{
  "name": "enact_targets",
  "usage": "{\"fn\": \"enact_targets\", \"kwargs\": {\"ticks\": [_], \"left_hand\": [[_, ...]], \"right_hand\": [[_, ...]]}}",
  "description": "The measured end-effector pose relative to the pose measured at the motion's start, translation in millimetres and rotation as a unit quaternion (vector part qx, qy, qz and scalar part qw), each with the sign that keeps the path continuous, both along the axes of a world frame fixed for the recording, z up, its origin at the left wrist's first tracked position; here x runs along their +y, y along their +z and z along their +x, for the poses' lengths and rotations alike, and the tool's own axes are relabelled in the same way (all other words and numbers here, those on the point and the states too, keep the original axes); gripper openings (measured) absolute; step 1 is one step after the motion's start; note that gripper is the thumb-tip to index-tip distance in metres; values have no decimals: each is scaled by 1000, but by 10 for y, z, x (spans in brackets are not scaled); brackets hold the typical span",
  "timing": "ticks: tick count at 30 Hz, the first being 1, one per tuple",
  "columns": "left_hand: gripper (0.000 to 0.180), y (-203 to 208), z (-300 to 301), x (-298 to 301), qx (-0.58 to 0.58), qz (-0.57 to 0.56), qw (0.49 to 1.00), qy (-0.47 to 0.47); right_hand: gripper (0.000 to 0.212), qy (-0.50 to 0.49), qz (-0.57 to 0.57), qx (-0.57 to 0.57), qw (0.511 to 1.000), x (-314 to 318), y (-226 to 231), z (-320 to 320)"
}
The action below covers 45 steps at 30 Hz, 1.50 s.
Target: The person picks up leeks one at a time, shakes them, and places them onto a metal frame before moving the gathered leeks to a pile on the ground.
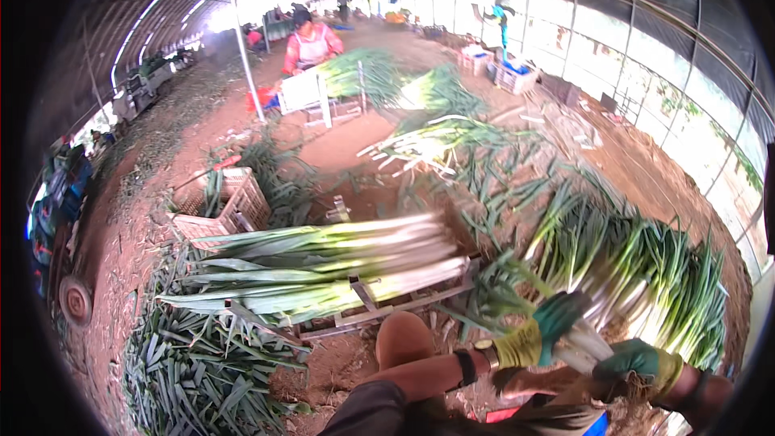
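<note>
Grey plastic sheeting closes in the upper right of a long tunnel shelter, from noon round to 2 o'clock, above a reddish dirt floor strewn with green scraps. A broad heap of leeks lies at 3 to 4 o'clock, leaves upward and pale stems toward the person. Just below the centre, toward 7 o'clock, a layer of long leeks rests across a low metal rack, white ends to the right, green leaves to the left. Cut leaves pile up between 7 and 8 o'clock. At 11 o'clock a co-worker in a red top and light apron is behind a stand with more leeks on it. A loose spread of leeks lies at 1 o'clock, and a tan plastic crate stands at 9. Between 4 and 5 o'clock, near the rack's right end, is a small bunch of stalks. The left hand and right hand, both in yellow-and-green gloves, are slightly apart, each wrapped around that bunch, the right nearer its root end. A round watch sits on the left wrist.
</note>
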<state>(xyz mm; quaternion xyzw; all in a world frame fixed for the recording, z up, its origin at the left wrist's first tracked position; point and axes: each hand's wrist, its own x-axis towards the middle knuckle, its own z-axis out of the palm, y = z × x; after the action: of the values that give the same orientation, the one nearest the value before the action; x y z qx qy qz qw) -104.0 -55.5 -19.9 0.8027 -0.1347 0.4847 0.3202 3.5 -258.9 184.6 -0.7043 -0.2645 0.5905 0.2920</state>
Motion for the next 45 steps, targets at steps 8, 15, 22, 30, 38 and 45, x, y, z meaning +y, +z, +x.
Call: {"fn": "enact_targets", "kwargs": {"ticks": [8, 15, 22, 30, 38, 45], "left_hand": [[53, 626, -80, 278, 23, -368, 877, -308], [39, 1289, -749, 1352, -55, -446, 876, -175], [36, 464, -824, 1613, 1, -574, 814, -85], [38, 592, -694, 1495, 134, -449, 883, 25], [39, 439, -601, 1396, 103, -438, 891, 54], [41, 417, -515, 1426, 48, -460, 886, 41]], "right_hand": [[71, -36, 224, 323, 919, 530, 711, -194], [37, -15, 532, -122, 838, 1815, -58, -4], [37, 20, 570, -128, 811, 2596, -668, -270], [33, -50, 575, -171, 799, 2942, -966, -233], [25, -11, 572, -198, 796, 2870, -932, -125], [33, 27, 541, -191, 819, 2838, -1051, -122]]}}
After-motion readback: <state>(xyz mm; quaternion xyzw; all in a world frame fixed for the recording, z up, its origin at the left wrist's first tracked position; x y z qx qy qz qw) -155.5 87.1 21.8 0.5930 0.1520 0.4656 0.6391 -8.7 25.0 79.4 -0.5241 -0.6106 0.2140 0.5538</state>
